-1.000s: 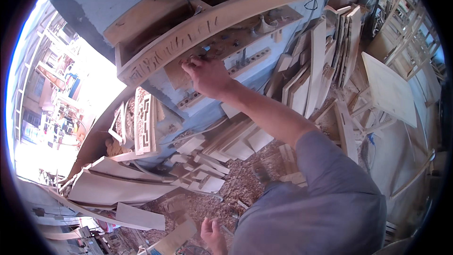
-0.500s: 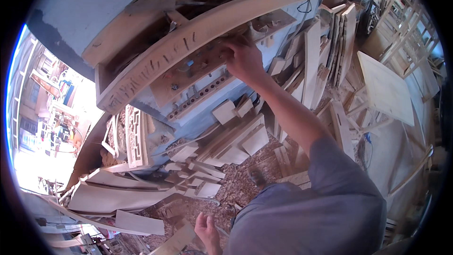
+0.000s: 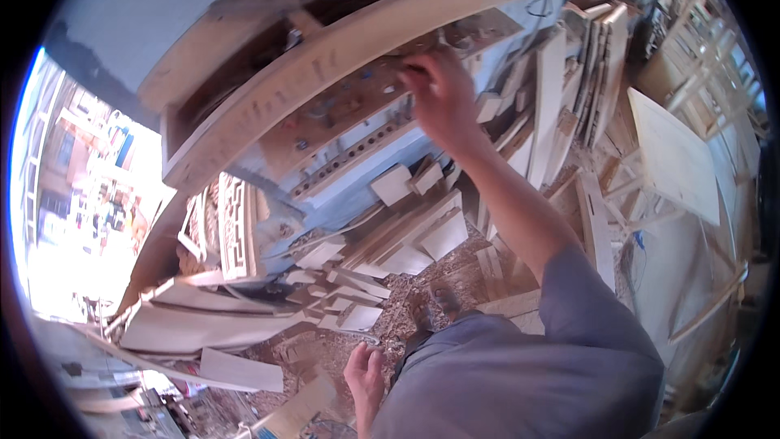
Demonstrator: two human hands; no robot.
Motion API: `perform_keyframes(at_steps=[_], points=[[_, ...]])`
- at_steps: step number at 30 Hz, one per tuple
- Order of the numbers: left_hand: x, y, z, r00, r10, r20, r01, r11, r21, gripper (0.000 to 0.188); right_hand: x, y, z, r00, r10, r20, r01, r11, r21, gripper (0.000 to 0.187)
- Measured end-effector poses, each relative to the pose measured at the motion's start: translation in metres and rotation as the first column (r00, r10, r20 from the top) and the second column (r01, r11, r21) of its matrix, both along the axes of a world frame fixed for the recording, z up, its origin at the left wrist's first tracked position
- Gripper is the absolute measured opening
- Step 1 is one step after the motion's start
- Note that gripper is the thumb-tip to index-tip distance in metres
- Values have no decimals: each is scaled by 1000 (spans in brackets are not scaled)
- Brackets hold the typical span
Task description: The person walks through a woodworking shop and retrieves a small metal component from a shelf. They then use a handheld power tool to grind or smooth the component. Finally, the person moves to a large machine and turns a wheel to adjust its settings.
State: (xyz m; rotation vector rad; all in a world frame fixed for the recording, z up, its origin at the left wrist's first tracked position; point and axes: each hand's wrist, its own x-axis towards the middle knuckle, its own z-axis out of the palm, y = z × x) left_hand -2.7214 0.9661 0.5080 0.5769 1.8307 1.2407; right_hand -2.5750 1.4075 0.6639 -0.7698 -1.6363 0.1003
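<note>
Small bits (image 3: 302, 145): on lower shelf (image 3: 280, 156), under curved ledge (image 3: 325, 61); a hasty sweep could topple them.
Right hand (image 3: 447, 102): your fingers curl there, blurred; grasp cannot be told.
Left hand (image 3: 365, 372): low, loosely open, apparently empty.
Wood scraps (image 3: 359, 319): near your feet (image 3: 444, 299); a misstep could trip you.

R arm stretched way out fwd, pretty much full reach. R forearm (image 3: 520, 211) bare, runs up + leftward from short sleeve (image 3: 589, 293), elbow only slightly bent. R wrist (image 3: 470, 142) approx in line w/ forearm. R hand (image 3: 445, 106) up high, fingers bent in toward thumb, bit blurry, so can't tell if tips meet. L hand (image 3: 366, 370) down low near torso (image 3: 520, 374), fingers loosely curled, tips pointing up, L wrist (image 3: 367, 410) abt straight, looks relaxed tbh.
</note>
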Motion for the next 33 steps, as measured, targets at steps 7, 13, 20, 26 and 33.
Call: perform_keyframes(at_steps=[7,13,20,26,33], points=[[-27,8,-1,997,-58,59,57,998,5,36,15,-85,-41,971,192,-142,-239,810,-536,8],[-29,67,33,963,-215,162,165,947,276,41,-31,-198,-101,716,680,-161,-568,432,-700,11],[-39,78,37,932,-298,204,245,937,249,18,-54,-217,-98,638,763,-104,-540,347,-767,13],[-37,52,38,949,-133,284,86,981,175,14,-45,-72,-17,967,250,42,-189,822,-538,22],[-23,40,43,954,-149,259,123,986,114,15,-72,56,-1,840,31,541,-30,999,-10,36]])
